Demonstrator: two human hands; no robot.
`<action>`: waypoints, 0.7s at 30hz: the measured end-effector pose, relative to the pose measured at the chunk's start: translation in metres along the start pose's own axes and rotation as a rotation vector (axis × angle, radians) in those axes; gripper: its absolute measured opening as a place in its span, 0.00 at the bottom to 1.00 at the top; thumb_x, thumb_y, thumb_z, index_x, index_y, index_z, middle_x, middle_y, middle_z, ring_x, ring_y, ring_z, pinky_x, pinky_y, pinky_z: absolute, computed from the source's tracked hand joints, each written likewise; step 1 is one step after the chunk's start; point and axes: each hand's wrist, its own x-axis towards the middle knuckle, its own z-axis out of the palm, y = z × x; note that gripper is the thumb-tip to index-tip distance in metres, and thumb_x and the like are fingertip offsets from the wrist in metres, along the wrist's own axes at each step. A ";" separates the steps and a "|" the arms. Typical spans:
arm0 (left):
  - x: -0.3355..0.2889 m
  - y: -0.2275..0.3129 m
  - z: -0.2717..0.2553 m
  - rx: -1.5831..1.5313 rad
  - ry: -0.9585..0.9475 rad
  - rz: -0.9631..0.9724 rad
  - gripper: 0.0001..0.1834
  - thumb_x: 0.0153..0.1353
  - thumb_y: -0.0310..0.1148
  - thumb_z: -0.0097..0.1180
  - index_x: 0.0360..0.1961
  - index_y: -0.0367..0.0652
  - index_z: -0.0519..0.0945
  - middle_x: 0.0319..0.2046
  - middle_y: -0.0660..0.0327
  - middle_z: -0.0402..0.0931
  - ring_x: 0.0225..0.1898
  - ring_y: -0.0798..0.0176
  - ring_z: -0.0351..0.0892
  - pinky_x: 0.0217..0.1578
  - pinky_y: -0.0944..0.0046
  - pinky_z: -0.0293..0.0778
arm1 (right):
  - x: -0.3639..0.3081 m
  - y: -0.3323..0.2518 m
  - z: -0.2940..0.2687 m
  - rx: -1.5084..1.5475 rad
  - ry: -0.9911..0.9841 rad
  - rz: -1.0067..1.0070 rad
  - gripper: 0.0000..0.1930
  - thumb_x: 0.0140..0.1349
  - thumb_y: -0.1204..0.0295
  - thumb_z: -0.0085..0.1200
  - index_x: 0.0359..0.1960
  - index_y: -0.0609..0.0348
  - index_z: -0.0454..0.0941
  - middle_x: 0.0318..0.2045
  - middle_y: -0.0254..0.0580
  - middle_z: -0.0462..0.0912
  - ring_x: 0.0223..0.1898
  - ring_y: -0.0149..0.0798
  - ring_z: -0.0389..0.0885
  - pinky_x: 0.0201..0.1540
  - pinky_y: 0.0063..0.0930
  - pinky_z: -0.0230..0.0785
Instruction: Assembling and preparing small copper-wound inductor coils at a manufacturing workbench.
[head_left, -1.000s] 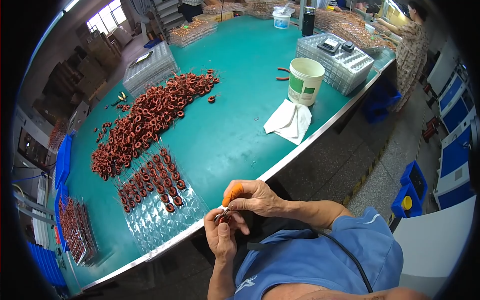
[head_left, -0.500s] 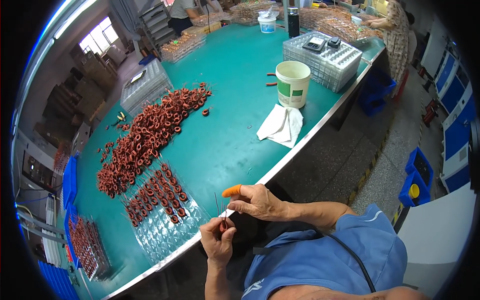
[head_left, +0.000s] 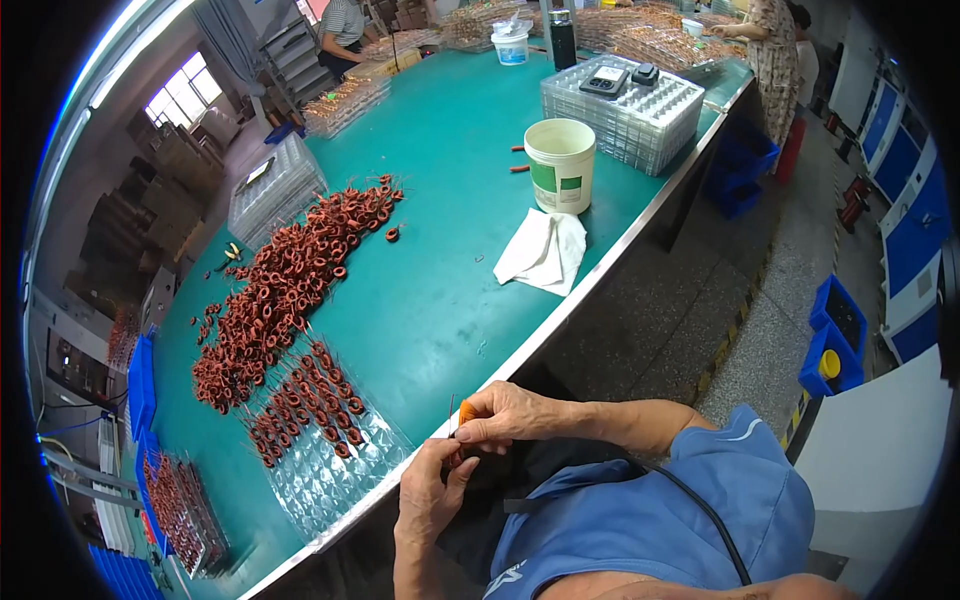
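Note:
At the table's front edge my left hand (head_left: 428, 485) is closed, its thumb and fingers around a small red-brown wire-wound ring coil (head_left: 457, 459), mostly hidden by the fingers. A thin wire lead (head_left: 451, 412) sticks up from it. My right hand (head_left: 512, 412), with an orange finger cot (head_left: 467, 411) on one finger, pinches at the coil's leads right against the left hand. Left of my hands lies a clear plastic blister tray (head_left: 330, 478), part filled with rows of similar coils (head_left: 305, 405). Beyond it spreads a big heap of loose coils (head_left: 290, 275).
A white bucket (head_left: 560, 165) stands behind a white cloth (head_left: 542, 252), beside red-handled pliers (head_left: 519, 169). Stacked clear trays (head_left: 620, 115) sit at the far right, more (head_left: 278, 188) at the left. A filled tray (head_left: 185, 510) stands near left. Other people work at the far end.
My right hand has come down and left from above the coil and closed at its leads, meeting the left hand. The view has shifted slightly, so the table's things sit further left.

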 end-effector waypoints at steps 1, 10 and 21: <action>0.001 0.003 -0.003 0.055 0.002 -0.030 0.16 0.54 0.28 0.65 0.41 0.39 0.72 0.27 0.55 0.74 0.27 0.58 0.76 0.30 0.63 0.74 | 0.004 0.005 -0.002 -0.022 0.024 -0.001 0.15 0.63 0.61 0.56 0.29 0.62 0.78 0.19 0.31 0.76 0.19 0.23 0.73 0.20 0.16 0.64; 0.014 -0.008 0.023 -0.169 0.260 -0.240 0.20 0.55 0.32 0.67 0.41 0.37 0.70 0.26 0.58 0.77 0.27 0.66 0.78 0.30 0.66 0.75 | 0.007 0.004 0.019 -0.643 0.518 -0.493 0.08 0.57 0.72 0.60 0.24 0.65 0.79 0.17 0.48 0.77 0.18 0.36 0.77 0.20 0.28 0.65; 0.022 -0.020 0.029 -0.990 0.352 -0.135 0.12 0.70 0.30 0.41 0.49 0.36 0.60 0.28 0.56 0.71 0.26 0.67 0.72 0.31 0.68 0.71 | 0.035 -0.024 0.012 -0.063 0.209 -0.167 0.10 0.63 0.70 0.55 0.28 0.65 0.76 0.19 0.40 0.81 0.16 0.28 0.77 0.18 0.16 0.62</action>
